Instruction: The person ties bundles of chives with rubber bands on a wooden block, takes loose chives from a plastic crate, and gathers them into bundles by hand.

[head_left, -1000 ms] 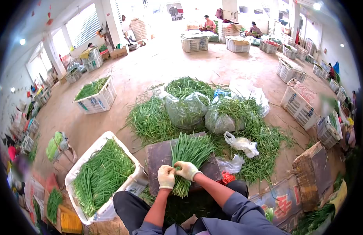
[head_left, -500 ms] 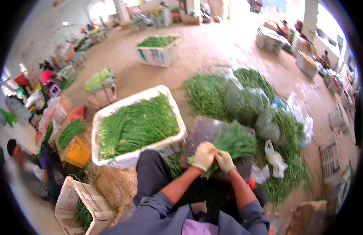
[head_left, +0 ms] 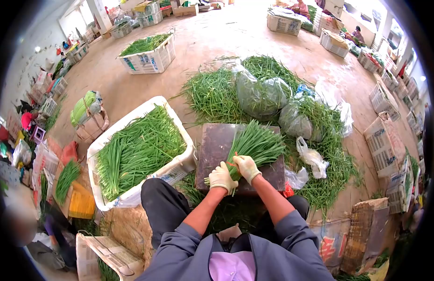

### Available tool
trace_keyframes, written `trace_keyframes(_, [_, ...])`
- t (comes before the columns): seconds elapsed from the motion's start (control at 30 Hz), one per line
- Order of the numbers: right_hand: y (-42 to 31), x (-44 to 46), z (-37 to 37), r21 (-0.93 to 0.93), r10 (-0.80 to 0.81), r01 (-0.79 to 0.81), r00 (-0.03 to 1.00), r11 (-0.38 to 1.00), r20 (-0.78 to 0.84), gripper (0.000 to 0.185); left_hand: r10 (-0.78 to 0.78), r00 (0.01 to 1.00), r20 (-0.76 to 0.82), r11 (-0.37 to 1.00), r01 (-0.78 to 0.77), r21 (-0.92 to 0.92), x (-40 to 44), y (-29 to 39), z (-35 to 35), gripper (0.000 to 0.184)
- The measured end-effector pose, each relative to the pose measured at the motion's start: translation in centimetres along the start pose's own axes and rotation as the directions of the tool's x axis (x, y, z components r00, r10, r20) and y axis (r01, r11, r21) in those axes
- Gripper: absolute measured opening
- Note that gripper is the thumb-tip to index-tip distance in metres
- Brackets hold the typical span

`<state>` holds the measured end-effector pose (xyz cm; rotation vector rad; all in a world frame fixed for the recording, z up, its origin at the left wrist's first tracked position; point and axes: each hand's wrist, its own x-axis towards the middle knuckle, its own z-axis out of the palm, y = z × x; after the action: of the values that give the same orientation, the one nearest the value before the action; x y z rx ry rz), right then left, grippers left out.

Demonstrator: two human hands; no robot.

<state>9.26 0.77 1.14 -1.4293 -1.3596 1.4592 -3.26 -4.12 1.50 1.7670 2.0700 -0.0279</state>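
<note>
Both my hands wear pale gloves and work over a low dark board (head_left: 212,140) in front of my knees. A bunch of green chives (head_left: 259,143) lies slantwise on it, leaves fanned to the upper right. My left hand (head_left: 221,179) is closed round the stalk ends at the lower left. Closed as well, my right hand (head_left: 247,168) grips the bunch just above it. A thin orange-red strip (head_left: 232,164) shows across the stalks between the hands; whether it goes all the way round is hidden.
At left stands a white crate (head_left: 172,165) filled with chives. Loose greens (head_left: 212,96) and stuffed plastic bags (head_left: 261,96) heap beyond the board and to its right. Another full crate (head_left: 149,63) stands farther off. A person (head_left: 53,229) sits at the left edge.
My view has turned, so the scene sits farther left. My hands have shifted on the bunch, the left now lower at the stalk ends, and the orange-red strip has come into sight.
</note>
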Motion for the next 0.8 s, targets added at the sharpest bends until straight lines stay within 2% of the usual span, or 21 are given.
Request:
trace_keyframes(0.03, [-0.8,-0.4,-0.4,0.064,-0.050,0.051,0.999,0.997,-0.022,0.034,0.001,1.000,-0.005,1.000,-0.001,-0.005,0.3,-0.6,-0.7,0.098])
trace_keyframes(0.1, [-1.9,-1.6,-1.0,0.163,-0.064,0.063,0.998,0.985,0.004,0.035,0.025,0.999,0.044,0.982,-0.017,-0.187,1.0,-1.9,-2.2,0.078])
trace_keyframes(0.13, [-2.6,-2.4,-0.9,0.184,-0.062,0.065,0.998,0.981,-0.024,0.037,0.062,0.998,0.004,0.968,-0.059,-0.243,0.7,-2.1,-2.8,0.068])
trace_keyframes(0.17, [-3.5,-3.1,-1.2,0.181,-0.058,0.060,0.998,0.982,-0.017,0.037,0.058,0.997,0.041,0.960,-0.044,-0.277,0.6,-2.3,-3.6,0.073])
trace_keyframes(0.23, [-5.5,-4.2,-2.2,0.191,-0.059,0.059,0.998,0.980,-0.007,0.028,0.126,0.991,0.039,0.843,-0.087,-0.531,1.3,-3.8,-2.1,0.078])
trace_keyframes(0.27, [-5.3,-3.7,-2.6,0.257,-0.025,0.037,0.998,0.966,-0.048,0.022,0.171,0.982,0.084,0.733,-0.070,-0.676,1.7,-4.8,-1.4,0.077])
trace_keyframes(0.3, [-4.5,-3.2,-3.2,0.324,0.012,0.016,0.996,0.946,-0.086,0.023,0.227,0.967,0.115,0.600,-0.046,-0.799,2.0,-5.5,-0.5,0.075])
trace_keyframes(0.33, [-3.0,-2.6,-3.9,0.095,-0.019,0.038,0.980,0.995,-0.198,0.046,0.298,0.941,0.160,0.383,0.036,-0.923,2.5,-6.2,1.1,0.064])
trace_keyframes(0.37, [-0.5,-1.8,-5.0,-0.009,0.043,-0.047,0.972,0.999,-0.231,0.061,0.328,0.931,0.164,0.206,0.099,-0.974,2.2,-6.5,2.3,0.056])
trace_keyframes(0.43, [1.7,-1.6,-4.4,0.144,0.255,-0.237,0.959,0.961,-0.126,0.074,0.355,0.894,0.272,0.018,0.284,-0.959,1.8,-7.9,3.4,0.050])
trace_keyframes(0.47, [3.4,-0.9,-4.0,0.174,0.361,-0.356,0.933,0.918,0.006,0.082,0.454,0.847,0.277,-0.125,0.368,-0.921,1.7,-8.1,3.5,0.044])
trace_keyframes(0.5, [3.6,-2.2,-3.0,0.263,0.407,-0.424,0.906,0.866,0.121,0.078,0.525,0.799,0.293,-0.214,0.457,-0.863,0.6,-7.8,3.4,0.039])
trace_keyframes(0.57, [8.2,-1.3,-1.2,0.439,0.286,-0.441,0.882,0.783,0.375,0.063,0.486,0.797,0.360,-0.182,0.495,-0.850,0.6,-8.0,4.7,0.039])
trace_keyframes(0.63, [4.2,-4.3,0.3,0.443,0.280,-0.386,0.916,0.809,0.286,0.050,0.460,0.793,0.398,-0.290,0.559,-0.777,0.2,-7.1,4.8,0.042])
trace_keyframes(0.67, [6.7,-3.6,0.5,0.491,0.293,-0.389,0.919,0.779,0.263,0.044,0.482,0.771,0.417,-0.319,0.598,-0.736,-0.1,-7.4,4.6,0.046])
trace_keyframes(0.7, [6.0,-4.2,0.4,0.495,0.292,-0.380,0.924,0.781,0.248,0.044,0.494,0.763,0.417,-0.310,0.603,-0.735,-0.4,-7.5,4.5,0.046])
trace_keyframes(0.77, [4.3,-4.6,0.5,0.526,0.267,-0.364,0.930,0.769,0.253,0.045,0.502,0.852,0.151,-0.097,0.229,-0.969,0.0,-7.2,4.0,0.051])
trace_keyframes(0.8, [4.3,-4.6,0.5,0.515,0.248,-0.342,0.938,0.786,0.243,0.044,0.495,0.852,0.172,-0.103,0.254,-0.962,-0.3,-7.0,3.2,0.059])
